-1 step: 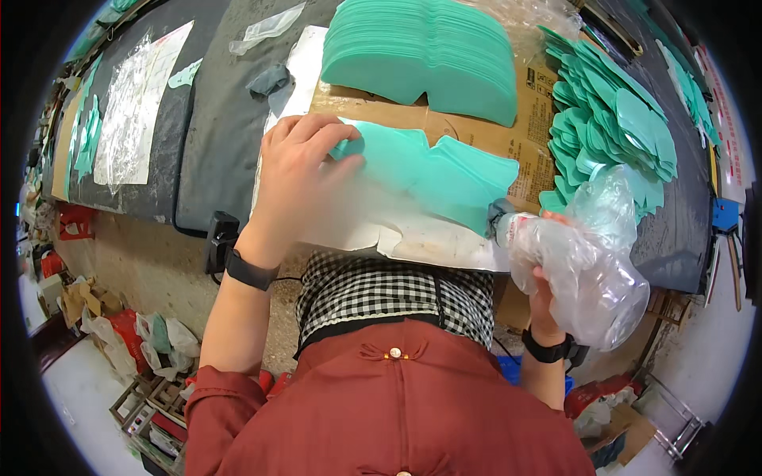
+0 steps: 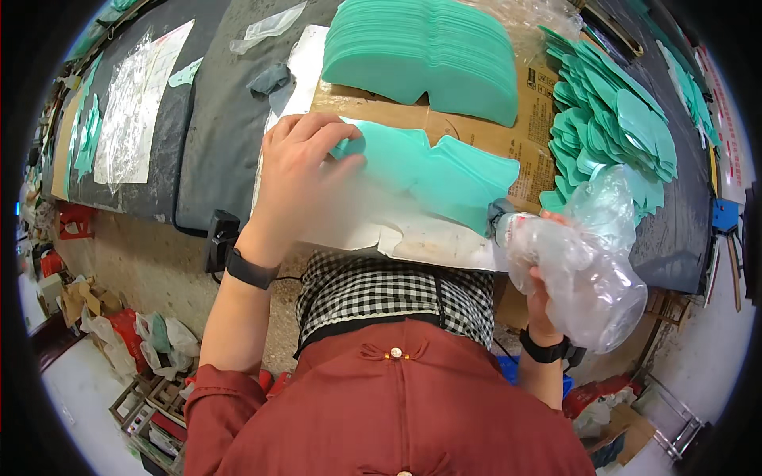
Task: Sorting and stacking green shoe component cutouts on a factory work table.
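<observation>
A thin, smooth, mint-green sheet with layered edges lies at the centre of the frame, its long axis running from left to right with a slight downward slope; a V-shaped notch in its upper edge opens toward the top, and its lower left part is blurred. The left hand rests over the sheet's left end, fingers bent and thumb a little apart from them; whether they pinch the sheet or only press on it, I cannot tell. Right of centre, the right hand has its fingers curled around a clear, glossy, crumpled plastic bottle, though most of them are hidden. The bottle slants, its long axis running from upper left to lower right, with the round base at the lower right and the neck pointing to the upper left, where a wadded dark grey cloth meets the sheet's right end. Beneath the sheet are a scuffed white board and flat brown cardboard. At the top centre stands a thick, even stack of mint-green sheets, rounded at the ends and notched along its lower edge; at the upper right, a loose heap of similar rounded pieces fans out in overlapping layers.
</observation>
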The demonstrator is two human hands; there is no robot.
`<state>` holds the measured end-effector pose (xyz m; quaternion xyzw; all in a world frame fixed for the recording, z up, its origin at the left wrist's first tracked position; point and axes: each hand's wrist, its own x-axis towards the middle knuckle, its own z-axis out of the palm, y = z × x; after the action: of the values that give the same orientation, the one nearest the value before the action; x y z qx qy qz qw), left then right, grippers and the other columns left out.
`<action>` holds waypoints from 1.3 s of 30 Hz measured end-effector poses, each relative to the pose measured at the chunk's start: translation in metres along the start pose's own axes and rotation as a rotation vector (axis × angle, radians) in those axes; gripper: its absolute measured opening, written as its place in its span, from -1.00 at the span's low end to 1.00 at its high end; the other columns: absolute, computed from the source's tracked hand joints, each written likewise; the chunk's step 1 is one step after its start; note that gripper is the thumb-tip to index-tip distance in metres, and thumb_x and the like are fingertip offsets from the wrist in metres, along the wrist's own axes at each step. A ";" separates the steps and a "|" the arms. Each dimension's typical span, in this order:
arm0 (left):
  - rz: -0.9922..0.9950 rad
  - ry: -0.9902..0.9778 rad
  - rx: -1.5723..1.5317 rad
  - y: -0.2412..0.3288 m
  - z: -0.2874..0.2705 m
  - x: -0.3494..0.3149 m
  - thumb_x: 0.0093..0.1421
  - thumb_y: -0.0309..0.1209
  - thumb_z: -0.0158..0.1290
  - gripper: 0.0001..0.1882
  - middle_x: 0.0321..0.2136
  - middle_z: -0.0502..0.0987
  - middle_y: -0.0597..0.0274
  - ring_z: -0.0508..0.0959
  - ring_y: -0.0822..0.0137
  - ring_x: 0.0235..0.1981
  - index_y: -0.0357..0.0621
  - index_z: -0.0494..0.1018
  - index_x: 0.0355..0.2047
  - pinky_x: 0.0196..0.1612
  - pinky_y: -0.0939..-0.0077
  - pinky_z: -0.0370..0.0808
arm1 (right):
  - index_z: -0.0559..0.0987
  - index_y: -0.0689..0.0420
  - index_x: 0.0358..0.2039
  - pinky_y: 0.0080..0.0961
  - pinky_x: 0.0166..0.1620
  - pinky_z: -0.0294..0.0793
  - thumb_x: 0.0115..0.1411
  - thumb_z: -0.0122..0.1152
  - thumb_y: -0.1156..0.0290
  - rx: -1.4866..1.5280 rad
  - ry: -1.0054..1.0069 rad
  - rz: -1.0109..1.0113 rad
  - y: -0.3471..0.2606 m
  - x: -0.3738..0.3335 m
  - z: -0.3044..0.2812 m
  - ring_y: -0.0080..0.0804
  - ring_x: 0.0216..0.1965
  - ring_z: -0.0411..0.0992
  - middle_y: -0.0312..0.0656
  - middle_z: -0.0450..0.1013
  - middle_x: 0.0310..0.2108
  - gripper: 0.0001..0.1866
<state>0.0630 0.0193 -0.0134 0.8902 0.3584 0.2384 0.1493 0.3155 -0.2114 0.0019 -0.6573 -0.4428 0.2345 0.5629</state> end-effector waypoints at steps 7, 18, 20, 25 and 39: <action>-0.019 0.014 -0.035 -0.003 -0.001 -0.002 0.07 -0.38 0.23 -0.77 -0.19 0.57 0.29 0.44 0.14 -0.11 -0.07 0.57 -0.24 0.02 0.29 0.33 | 0.44 0.19 0.11 -0.21 0.11 0.41 0.04 0.46 0.22 -0.511 -0.305 -0.268 -0.041 0.034 0.055 -0.11 0.00 0.47 -0.02 0.47 0.01 -0.34; -0.399 0.186 -0.414 -0.031 -0.027 -0.032 0.18 -0.58 0.08 -0.66 -0.08 0.59 0.19 0.50 0.31 0.02 -0.20 0.53 -0.01 0.10 0.42 0.40 | 0.53 0.21 -0.05 -0.29 -0.09 0.50 -0.06 0.47 0.38 -0.339 -0.296 -0.445 -0.024 0.079 0.100 -0.09 -0.18 0.54 -0.03 0.55 -0.18 -0.47; -0.411 0.254 -0.457 -0.041 -0.030 -0.037 0.15 -0.57 0.08 -0.63 -0.13 0.59 0.16 0.53 0.23 -0.06 -0.13 0.54 -0.01 0.04 0.38 0.45 | 0.54 0.21 -0.08 -0.30 -0.13 0.52 -0.08 0.47 0.41 -0.308 -0.306 -0.520 -0.030 0.085 0.119 -0.09 -0.21 0.55 -0.03 0.56 -0.21 -0.49; -0.558 0.301 -0.556 -0.041 -0.035 -0.040 0.16 -0.58 0.06 -0.63 -0.14 0.58 0.16 0.54 0.33 -0.06 -0.19 0.52 0.00 0.04 0.46 0.44 | 0.57 0.22 -0.15 -0.35 -0.25 0.55 -0.13 0.48 0.46 -0.109 -0.253 -0.727 -0.039 0.138 0.187 -0.11 -0.34 0.58 -0.05 0.59 -0.33 -0.53; -0.096 0.140 -0.025 -0.015 -0.031 -0.004 0.14 -0.51 0.16 -0.78 -0.14 0.58 0.18 0.51 0.13 -0.06 -0.11 0.58 -0.17 0.03 0.31 0.41 | 0.72 -0.15 -0.26 -0.28 -0.01 0.52 -0.06 0.30 0.58 -0.207 -0.214 -0.675 -0.028 0.139 0.125 -0.22 -0.16 0.55 -0.23 0.58 -0.18 -0.64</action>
<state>0.0355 0.0299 0.0045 0.8511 0.4073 0.2973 0.1461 0.2753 -0.0277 0.0228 -0.4993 -0.7124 0.0569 0.4898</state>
